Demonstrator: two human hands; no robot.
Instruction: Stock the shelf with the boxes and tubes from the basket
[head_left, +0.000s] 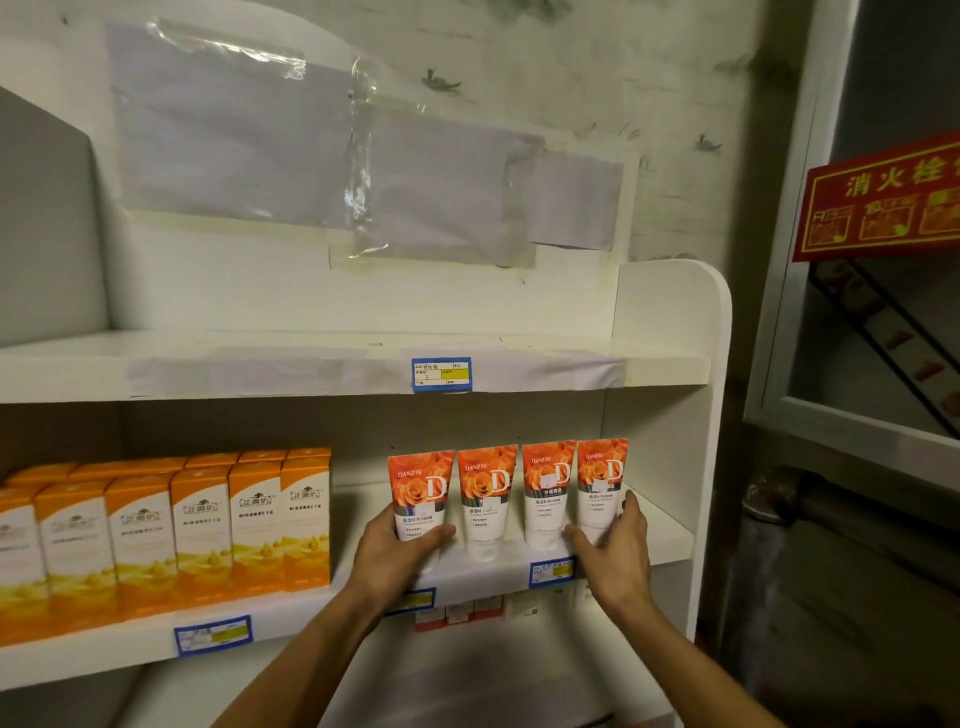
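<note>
Several orange-and-white tubes stand cap-down in a row on the middle shelf (498, 571), right half. My left hand (397, 553) is closed around the bottom of the leftmost tube (420, 488). My right hand (615, 551) grips the lower part of the rightmost tube (602, 480), thumb on its left, fingers on its right. Two more tubes (485, 493) (548, 488) stand between them, untouched. Rows of orange-and-white boxes (171, 525) fill the left half of the same shelf. The basket is out of view.
The top shelf (332, 364) carries a blue price label (441, 374) and taped paper on its edge. Small boxes (467, 613) sit on the lower shelf under my hands. The shelf's white side panel (701, 441) stands right; a red sign (883, 197) hangs beyond it.
</note>
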